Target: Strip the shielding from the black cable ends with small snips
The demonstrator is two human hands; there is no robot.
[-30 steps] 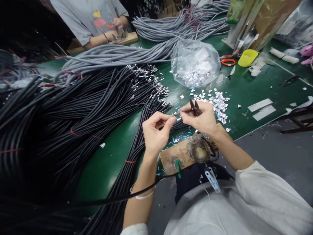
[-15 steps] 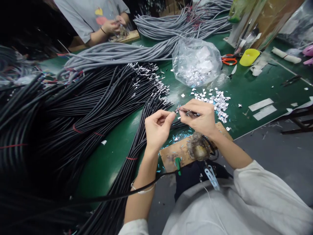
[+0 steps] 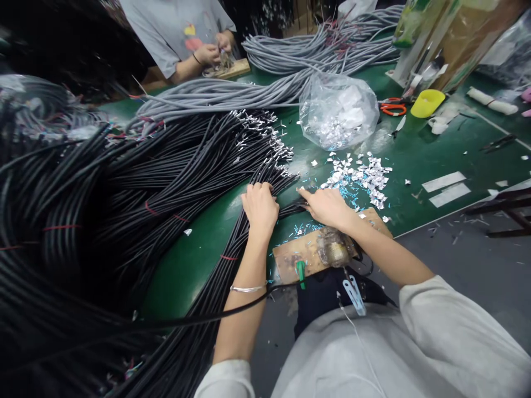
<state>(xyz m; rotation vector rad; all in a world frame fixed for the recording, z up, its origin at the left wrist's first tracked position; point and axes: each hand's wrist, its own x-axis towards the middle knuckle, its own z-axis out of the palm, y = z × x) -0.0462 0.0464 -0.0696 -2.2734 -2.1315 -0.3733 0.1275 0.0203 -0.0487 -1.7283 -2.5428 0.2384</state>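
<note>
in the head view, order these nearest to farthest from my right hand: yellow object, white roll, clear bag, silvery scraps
1. Silvery scraps: just beyond your right hand
2. Clear bag: behind the scraps
3. Yellow object: right of the bag
4. White roll: farther right

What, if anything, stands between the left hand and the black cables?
Nothing visible: the left hand lies directly over the black cables, seemingly touching them. The right hand is off to one side, the silvery scraps beyond it.
</note>
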